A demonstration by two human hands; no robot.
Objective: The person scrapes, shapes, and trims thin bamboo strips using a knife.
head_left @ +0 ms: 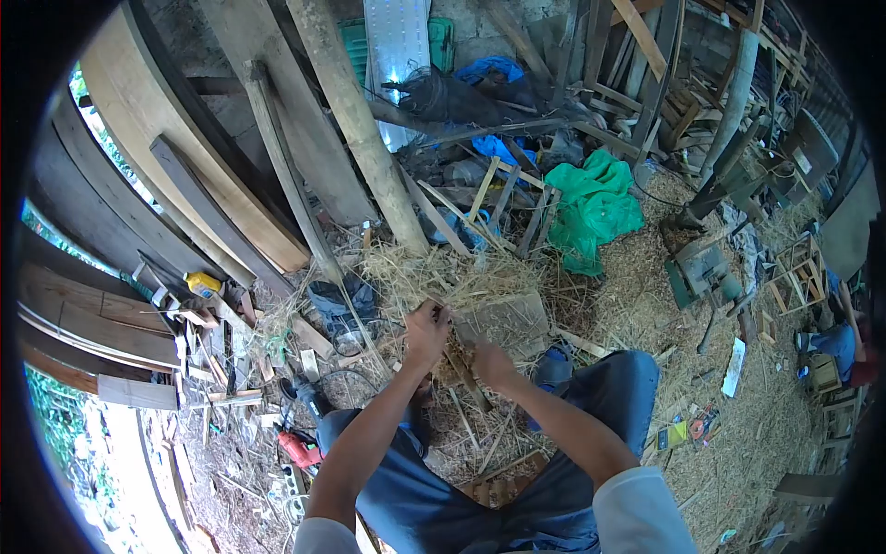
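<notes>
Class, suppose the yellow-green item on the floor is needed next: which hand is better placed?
Probably the right hand: the yellow-green item lies on that side, beyond the right knee. The left hand is farther off and appears to hold the wooden piece. Blur hides the right hand's grip.

Across the floor (238, 489) lie wood shavings (771, 443), straw (406, 270), offcuts (309, 366) and a red tool (300, 450)

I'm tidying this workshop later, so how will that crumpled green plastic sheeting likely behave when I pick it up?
The green plastic sheeting will probably be floppy, since it lies slumped in loose folds. It looks thin, so it may be light for its size. Its slight sheen suggests it could feel somewhat slippery.
</notes>
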